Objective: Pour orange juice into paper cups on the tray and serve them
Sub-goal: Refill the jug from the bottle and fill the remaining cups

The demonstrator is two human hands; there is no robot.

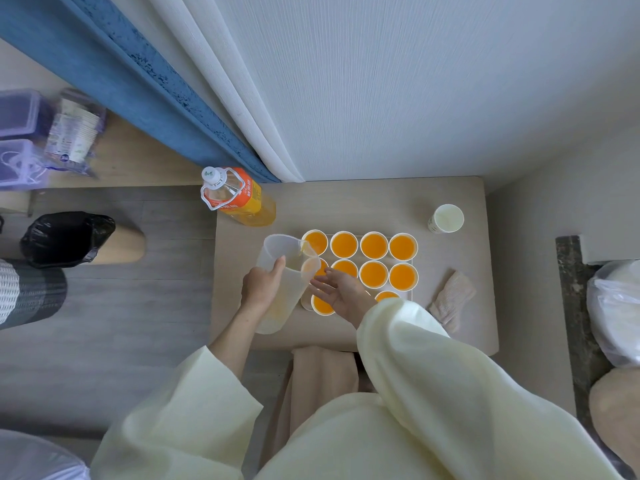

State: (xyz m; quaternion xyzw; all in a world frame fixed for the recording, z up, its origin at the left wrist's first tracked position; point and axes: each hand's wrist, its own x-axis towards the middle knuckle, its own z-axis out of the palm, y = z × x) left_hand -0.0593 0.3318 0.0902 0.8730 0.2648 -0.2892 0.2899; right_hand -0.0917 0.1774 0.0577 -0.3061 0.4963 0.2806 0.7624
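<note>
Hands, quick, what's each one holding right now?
Left hand: grips the translucent plastic pitcher, tilted toward the white paper cups of orange juice.
Right hand: open, fingers straight, holding nothing.

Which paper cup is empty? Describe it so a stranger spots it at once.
Find the low beige table below the white curtain. Beyond the far right corner of the white tray stands a lone white paper cup on the bare tabletop. Unlike the orange-filled paper cups on the tray, its inside shows only white.
</note>
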